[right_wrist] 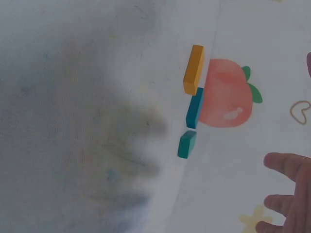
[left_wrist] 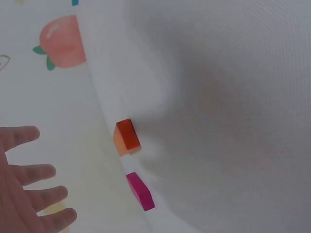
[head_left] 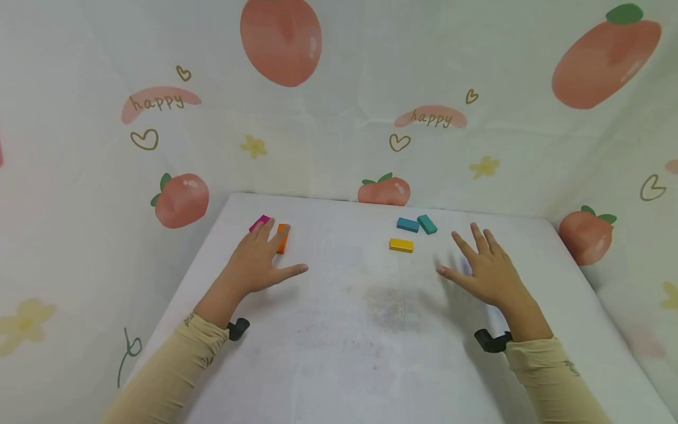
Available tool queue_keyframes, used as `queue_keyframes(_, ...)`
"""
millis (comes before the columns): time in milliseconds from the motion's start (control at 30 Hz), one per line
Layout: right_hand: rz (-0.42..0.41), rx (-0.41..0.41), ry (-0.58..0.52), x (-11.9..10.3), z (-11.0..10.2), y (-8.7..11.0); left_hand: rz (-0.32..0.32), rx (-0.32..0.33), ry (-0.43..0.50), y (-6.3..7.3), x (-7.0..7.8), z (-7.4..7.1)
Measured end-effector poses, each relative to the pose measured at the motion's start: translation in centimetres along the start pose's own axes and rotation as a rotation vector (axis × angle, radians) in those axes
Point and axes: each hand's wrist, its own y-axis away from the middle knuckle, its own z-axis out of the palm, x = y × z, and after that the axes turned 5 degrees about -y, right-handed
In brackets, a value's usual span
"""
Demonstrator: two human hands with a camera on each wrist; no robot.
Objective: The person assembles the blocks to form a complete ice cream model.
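Observation:
My left hand (head_left: 253, 259) hovers over the left of the table with fingers spread, holding nothing. Just past its fingertips lie a magenta block (head_left: 260, 223) and an orange block (head_left: 283, 238), each partly covered by the fingers in the head view. On the other side, my right hand (head_left: 489, 271) is also spread above the table and holds nothing. To the left of its fingers are a blue block (head_left: 408, 225), a teal block (head_left: 427, 224) and, nearer me, a yellow block (head_left: 401, 245). The right wrist view shows the yellow block (right_wrist: 194, 70) apart from the fingers.
A white table (head_left: 339, 365) with smudges near its middle spreads under both hands. Behind it hangs a white cloth (head_left: 339, 135) printed with peaches, hearts and flowers. Black wrist mounts (head_left: 492, 341) sit at both cuffs.

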Motion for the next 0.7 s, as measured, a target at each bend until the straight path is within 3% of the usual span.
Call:
queue_keyframes(267, -0.039, 0.005, -0.021, 0.0, 0.2, -0.2, 0.144, 0.1, -0.024, -0.4, -0.2, 0.6)
queue_keyframes(467, -0.054, 0.045, -0.054, -0.1, 0.6, -0.5, 0.162, 0.102, 0.006, -0.2, 0.0, 0.6)
queue_keyframes(700, -0.056, 0.093, -0.075, -0.2, 1.3, -1.1, 0.192, 0.147, 0.045, -0.3, 0.1, 1.0)
